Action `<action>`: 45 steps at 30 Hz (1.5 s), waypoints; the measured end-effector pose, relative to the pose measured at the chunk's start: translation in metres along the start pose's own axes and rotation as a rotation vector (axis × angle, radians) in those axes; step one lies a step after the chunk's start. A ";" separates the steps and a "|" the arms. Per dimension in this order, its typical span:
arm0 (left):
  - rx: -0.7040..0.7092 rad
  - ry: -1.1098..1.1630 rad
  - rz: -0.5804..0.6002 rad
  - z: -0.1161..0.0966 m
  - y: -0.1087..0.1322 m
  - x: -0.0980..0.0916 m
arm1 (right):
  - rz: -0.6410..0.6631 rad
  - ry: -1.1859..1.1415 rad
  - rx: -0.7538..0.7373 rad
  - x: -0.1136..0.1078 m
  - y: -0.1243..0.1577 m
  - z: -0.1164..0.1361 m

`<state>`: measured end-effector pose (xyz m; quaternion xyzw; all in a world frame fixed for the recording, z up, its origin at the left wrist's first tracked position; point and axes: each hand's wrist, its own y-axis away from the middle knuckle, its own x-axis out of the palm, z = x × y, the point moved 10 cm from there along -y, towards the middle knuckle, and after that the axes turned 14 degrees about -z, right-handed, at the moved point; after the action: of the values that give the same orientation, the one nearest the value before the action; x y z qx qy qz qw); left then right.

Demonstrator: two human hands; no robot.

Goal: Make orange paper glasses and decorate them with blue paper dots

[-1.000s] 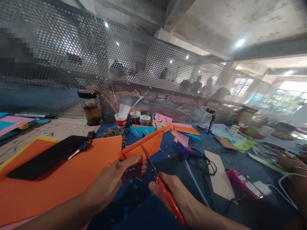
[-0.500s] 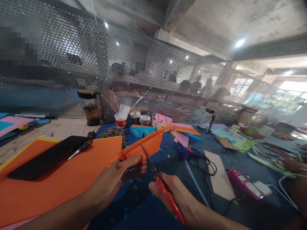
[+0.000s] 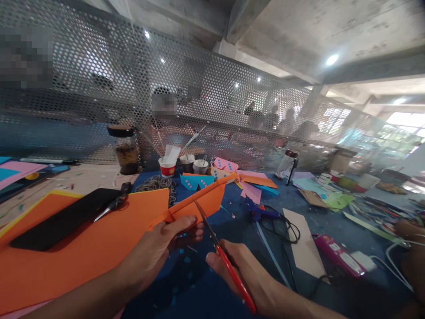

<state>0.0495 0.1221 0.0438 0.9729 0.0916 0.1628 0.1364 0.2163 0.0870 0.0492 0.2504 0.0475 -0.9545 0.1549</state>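
A blue-covered table [image 3: 206, 292] spreads below the view, littered with paper scraps. On its left lies a big orange sheet [image 3: 83, 248] with a black phone [image 3: 63, 217] resting on it.

A folded orange paper piece [image 3: 199, 201] rises away from the person toward the cups at the back, its near end pinched in the left hand [image 3: 159, 250]. That hand is closed on the paper, thumb on top and fingers curled beneath. Just to its right, the right hand [image 3: 247, 270] is clenched around the red handles of a pair of scissors [image 3: 221, 254]. The blades point up and away, and their tips lie against the lower edge of the folded paper; the blades look nearly closed, though the thin metal is hard to read.

Farther right sit a blue glue gun [image 3: 260, 213] with its black cord and a pink device [image 3: 335, 254].

Another person's hand [image 3: 408, 230] enters at the right edge, largely cut off. The right hand's fingers are hidden behind the scissor handles.
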 end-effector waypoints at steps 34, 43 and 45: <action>0.101 0.127 -0.174 -0.047 -0.012 -0.019 | 0.126 -0.096 0.093 0.000 0.001 -0.019; 0.089 0.102 -0.092 -0.040 -0.006 -0.009 | 0.095 -0.095 0.094 0.000 0.002 -0.011; 0.084 0.093 -0.069 -0.036 -0.006 -0.008 | 0.090 -0.098 0.106 0.000 0.003 -0.010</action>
<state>0.0291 0.1348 0.0728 0.9654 0.1380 0.1989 0.0967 0.2219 0.0864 0.0402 0.2130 -0.0220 -0.9589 0.1863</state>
